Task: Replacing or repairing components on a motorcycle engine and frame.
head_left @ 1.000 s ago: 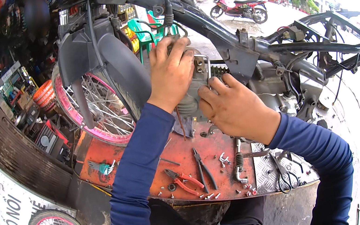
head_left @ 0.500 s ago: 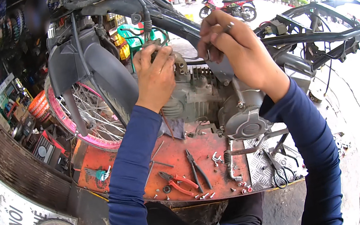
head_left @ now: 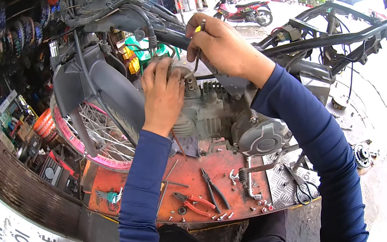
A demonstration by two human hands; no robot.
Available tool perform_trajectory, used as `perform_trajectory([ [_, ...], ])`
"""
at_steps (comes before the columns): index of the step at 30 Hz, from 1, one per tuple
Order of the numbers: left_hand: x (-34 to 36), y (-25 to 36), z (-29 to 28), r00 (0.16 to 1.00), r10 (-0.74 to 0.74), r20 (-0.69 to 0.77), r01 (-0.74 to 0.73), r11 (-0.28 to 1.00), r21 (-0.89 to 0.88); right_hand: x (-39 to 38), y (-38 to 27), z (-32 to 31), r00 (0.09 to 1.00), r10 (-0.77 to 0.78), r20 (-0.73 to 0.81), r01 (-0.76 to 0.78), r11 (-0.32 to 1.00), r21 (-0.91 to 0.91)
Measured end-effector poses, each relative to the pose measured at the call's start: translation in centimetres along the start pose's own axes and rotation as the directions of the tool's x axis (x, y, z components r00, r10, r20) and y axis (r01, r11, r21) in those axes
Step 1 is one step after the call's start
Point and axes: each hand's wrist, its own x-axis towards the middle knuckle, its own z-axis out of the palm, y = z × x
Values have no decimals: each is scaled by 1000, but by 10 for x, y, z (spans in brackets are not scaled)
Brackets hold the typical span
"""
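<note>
My left hand (head_left: 162, 98) is closed over a metal part on top of the motorcycle engine (head_left: 213, 118); its fingers hide most of that part. In my right hand (head_left: 228, 49) is a thin bent metal rod, an L-shaped hex key (head_left: 197, 63), pinched between thumb and fingers. The key's upper end sticks out above the fist. Its bent lower end reaches to the bolted metal neck (head_left: 191, 84) beside my left fingers; whether it sits in a bolt head, I cannot tell.
On the red bench (head_left: 167, 211) lie orange-handled pliers (head_left: 196, 202), dark pliers (head_left: 213, 189), scissors (head_left: 303, 184), a teal-held hex key set (head_left: 112, 196) and several screws. The frame (head_left: 328, 42) extends right; a pink-rimmed front wheel (head_left: 99, 136) stands left.
My right hand has moved left and lower, bringing the hex key down to the neck beside my left hand. My left hand stays on the same part. The view has shifted slightly.
</note>
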Motion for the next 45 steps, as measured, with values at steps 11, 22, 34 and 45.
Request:
perform_trajectory([
  [11,5,-2,0,999,1,-34,-3,997,-79,24,2,2,998,60,-7,-61,994,-94],
  [22,1,-4,-2,999,-30,-44,26,994,-102,42,13,5,999,32,24,-28,988,-151],
  [34,10,-2,-5,998,-38,40,41,997,-71,47,2,-8,953,261,153,-283,949,142],
  [45,8,-5,-4,999,16,45,-15,1000,-12,18,3,-1,990,-76,115,80,997,-24],
])
